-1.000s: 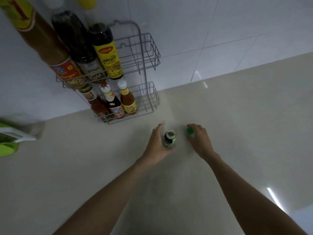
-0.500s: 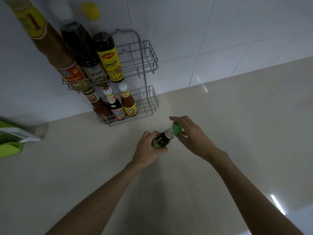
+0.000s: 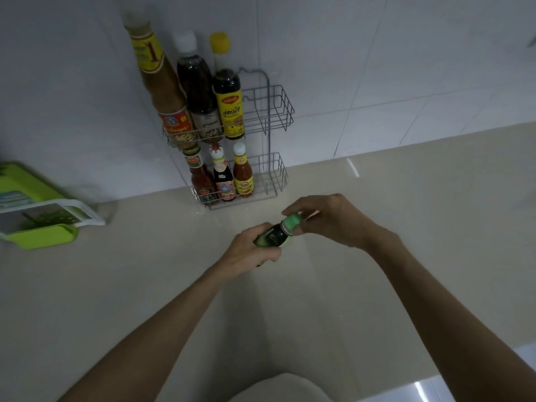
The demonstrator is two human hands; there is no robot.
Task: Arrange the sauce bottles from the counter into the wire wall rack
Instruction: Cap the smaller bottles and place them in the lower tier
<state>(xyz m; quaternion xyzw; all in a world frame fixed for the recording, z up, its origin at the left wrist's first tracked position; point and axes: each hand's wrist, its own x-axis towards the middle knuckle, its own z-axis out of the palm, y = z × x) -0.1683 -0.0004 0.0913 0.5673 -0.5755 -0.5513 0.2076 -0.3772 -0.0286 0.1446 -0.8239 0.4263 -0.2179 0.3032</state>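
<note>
Your left hand point(image 3: 250, 250) is wrapped around the body of a small dark bottle point(image 3: 275, 235), holding it tilted above the beige counter point(image 3: 145, 285), its neck pointing up and to the right; your right hand point(image 3: 330, 219) meets it there, fingers pinched on the green cap point(image 3: 291, 223) at the bottle's mouth; whether the cap is fully seated you cannot tell from here. The bottle sits in front of the wire wall rack point(image 3: 278, 117), near its lower basket but apart from it. In the upper basket stand three tall bottles, a brown sauce bottle point(image 3: 162, 91), a dark bottle with a white cap point(image 3: 197, 91) and a yellow-capped bottle point(image 3: 227, 103), crowded to the left so the right side stays open; in the lower basket three small red sauce bottles point(image 3: 223, 178) stand side by side, likewise to the left. Far to your left on the counter lies a green and white slicer point(image 3: 37, 216), well apart from both hands.
</note>
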